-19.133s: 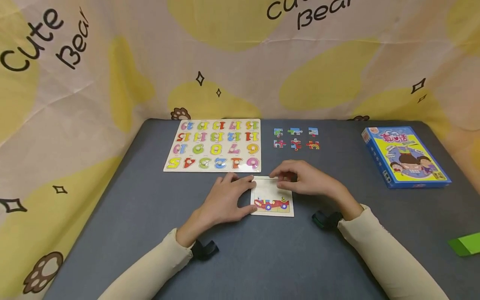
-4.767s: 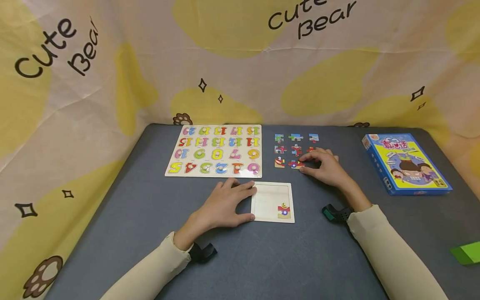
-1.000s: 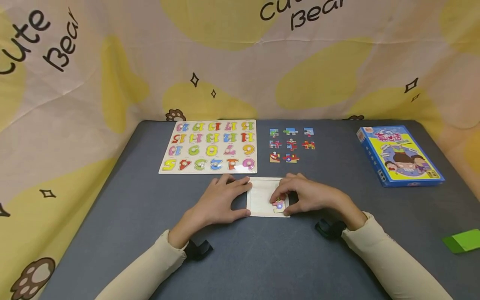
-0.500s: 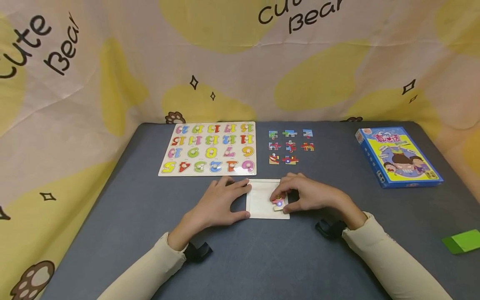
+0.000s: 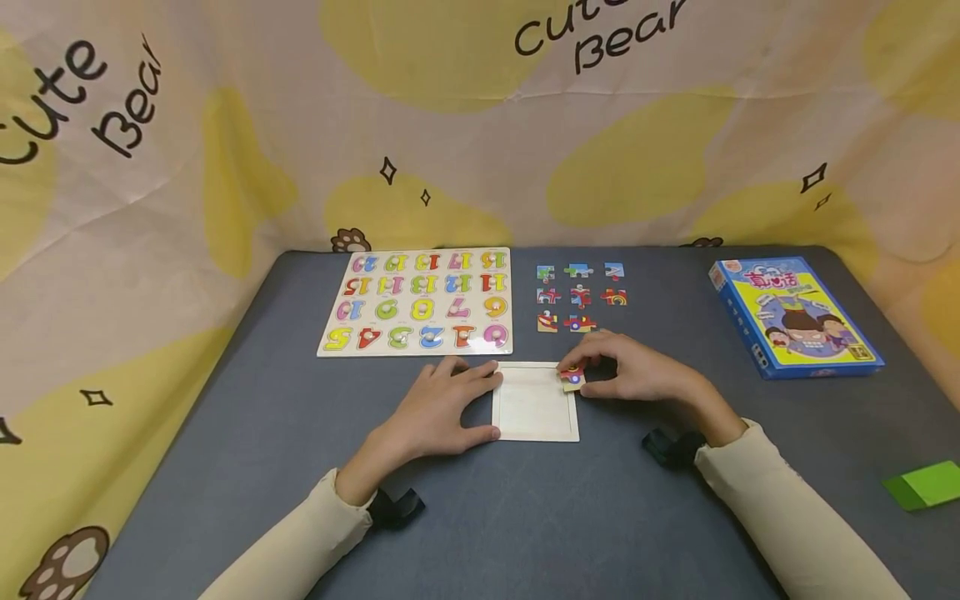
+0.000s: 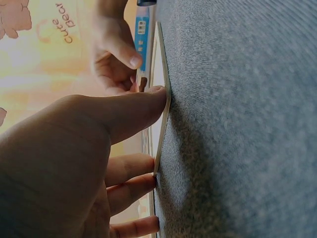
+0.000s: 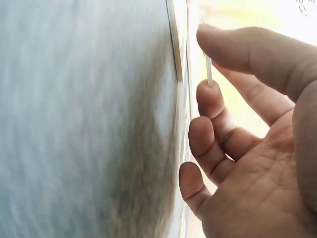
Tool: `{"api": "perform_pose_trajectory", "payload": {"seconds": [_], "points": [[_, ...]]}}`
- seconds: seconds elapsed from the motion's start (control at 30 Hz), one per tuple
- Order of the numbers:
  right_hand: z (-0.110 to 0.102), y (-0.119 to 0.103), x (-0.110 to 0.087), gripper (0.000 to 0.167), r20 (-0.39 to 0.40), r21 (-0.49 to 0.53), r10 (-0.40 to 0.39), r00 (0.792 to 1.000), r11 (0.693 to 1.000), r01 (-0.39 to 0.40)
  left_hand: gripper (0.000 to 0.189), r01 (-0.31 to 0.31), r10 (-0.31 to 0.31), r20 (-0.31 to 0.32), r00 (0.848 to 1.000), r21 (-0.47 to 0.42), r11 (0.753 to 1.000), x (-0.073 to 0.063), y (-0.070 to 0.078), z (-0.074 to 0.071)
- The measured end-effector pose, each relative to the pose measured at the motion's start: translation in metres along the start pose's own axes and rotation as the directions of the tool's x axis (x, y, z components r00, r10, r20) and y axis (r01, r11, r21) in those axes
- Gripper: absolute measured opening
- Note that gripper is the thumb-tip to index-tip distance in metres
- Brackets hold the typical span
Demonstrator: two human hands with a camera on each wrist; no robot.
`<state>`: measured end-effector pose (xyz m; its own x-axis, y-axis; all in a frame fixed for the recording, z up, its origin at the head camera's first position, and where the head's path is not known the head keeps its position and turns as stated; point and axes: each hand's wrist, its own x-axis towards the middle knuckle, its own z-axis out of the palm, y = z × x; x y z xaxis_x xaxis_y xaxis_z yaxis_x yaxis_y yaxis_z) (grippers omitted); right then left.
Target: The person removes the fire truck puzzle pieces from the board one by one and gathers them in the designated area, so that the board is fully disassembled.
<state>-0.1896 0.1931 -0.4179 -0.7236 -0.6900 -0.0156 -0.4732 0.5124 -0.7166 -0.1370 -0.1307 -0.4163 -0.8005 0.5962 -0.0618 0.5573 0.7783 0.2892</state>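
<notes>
My right hand (image 5: pixel 633 367) pinches a jigsaw puzzle piece (image 5: pixel 573 377) with red and yellow printing, just above the upper right corner of a pale puzzle tray (image 5: pixel 532 408). The right wrist view shows the piece (image 7: pixel 209 69) edge-on between thumb and fingertips, off the table. With thumb and fingertips apart, my left hand (image 5: pixel 427 408) rests against the tray's left edge; the left wrist view shows the thumb (image 6: pixel 143 111) on the rim. No piece lies in the visible part of the tray. Behind it, several loose puzzle pieces (image 5: pixel 580 297) lie in rows on the table.
A number puzzle board (image 5: pixel 420 302) lies behind my left hand. At the right stands a blue and yellow box (image 5: pixel 795 317), with a green block (image 5: pixel 926 485) nearer the table's right side. A printed cloth (image 5: pixel 450 125) hangs behind the grey table (image 5: pixel 480 533).
Earlier the tray held a bottom row of pieces; two of these now lie in the front loose row. The last piece has risen from the tray's lower right, moving away in my right hand.
</notes>
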Motion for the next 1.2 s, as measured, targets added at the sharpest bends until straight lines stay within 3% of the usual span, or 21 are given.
{"api": "perform_pose_trajectory", "payload": {"seconds": [0.43, 0.9, 1.2], "points": [[-0.024, 0.03, -0.017, 0.037, -0.181, 0.003, 0.102, 0.978, 0.995, -0.103, 0.076, -0.01, 0.01, -0.005, 1.0, -0.003, 1.0, 0.001, -0.001, 0.003], [-0.029, 0.049, -0.021, 0.036, -0.245, -0.027, 0.189, 0.951, 0.979, -0.201, 0.075, -0.007, 0.007, -0.004, 1.0, -0.007, 1.0, 0.001, 0.002, 0.001], [-0.029, 0.06, -0.019, 0.037, -0.328, -0.039, 0.179, 0.928, 0.978, -0.203, 0.075, 0.0, 0.0, -0.001, 1.0, -0.013, 1.0, 0.0, 0.002, 0.0]]}}
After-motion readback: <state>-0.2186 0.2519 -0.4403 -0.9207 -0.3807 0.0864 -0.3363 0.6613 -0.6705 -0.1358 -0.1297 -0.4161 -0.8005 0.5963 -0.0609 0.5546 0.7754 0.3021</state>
